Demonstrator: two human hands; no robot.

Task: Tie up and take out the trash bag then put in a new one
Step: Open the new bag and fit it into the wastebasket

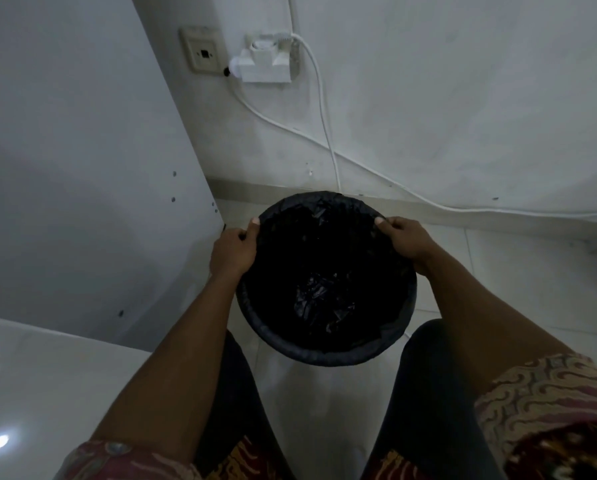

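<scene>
Over dim tile, left hand and right hand pinch the trash bag; contents too dark.

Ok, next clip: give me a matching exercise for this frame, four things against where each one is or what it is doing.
Things:
1. left hand
2. right hand
3. trash bag
4. white adapter

Places or states:
A. plugged in on the wall, above the bin
B. grips the bag-covered rim on the right side
C. lines the bin, folded over its rim
D. grips the bag-covered rim on the left side

Pairs: 1-D, 2-B, 3-C, 4-A
</scene>
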